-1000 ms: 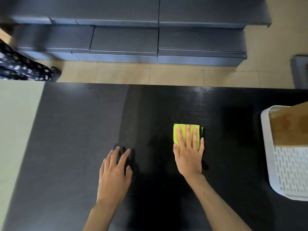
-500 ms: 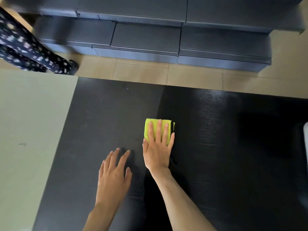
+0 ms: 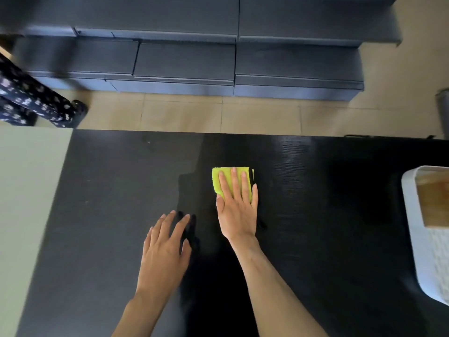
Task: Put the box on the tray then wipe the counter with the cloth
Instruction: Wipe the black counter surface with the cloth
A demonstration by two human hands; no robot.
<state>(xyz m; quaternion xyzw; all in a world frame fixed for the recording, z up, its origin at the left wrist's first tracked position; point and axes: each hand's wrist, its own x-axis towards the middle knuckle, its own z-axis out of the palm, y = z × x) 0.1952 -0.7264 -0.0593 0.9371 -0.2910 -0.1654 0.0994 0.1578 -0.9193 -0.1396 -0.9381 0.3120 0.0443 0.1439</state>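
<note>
1. The counter is the biggest thing we work on: a dark, hard, glossy top spreading out on every side of our fingers. We judge it slick, so a cloth should glide easily.
2. Open room: beyond the fingertips the dark top runs on to its far edge, where the floor drops away; a stroke pushed too far could carry the cloth off. Left of our left hand the dark surface ends at a pale surface.
3. The tray, white and raised at the rim, stands well to the right of our right fingers and bounds any stroke that way. The box already lies on it, only partly in view, so we judge that step done.
4. Our left hand lies open, fingers spread straight and holding nothing, just left of the right hand; whether it touches the top we cannot tell.
5. Our right hand lies flat with fingers straight and close together, pressing down without gripping.
6. The cloth sits directly under those fingers, its yellow-green folded pad showing past the fingertips. We judge it soft, light and limp; a flat palm over its middle should keep it from bunching.
</note>
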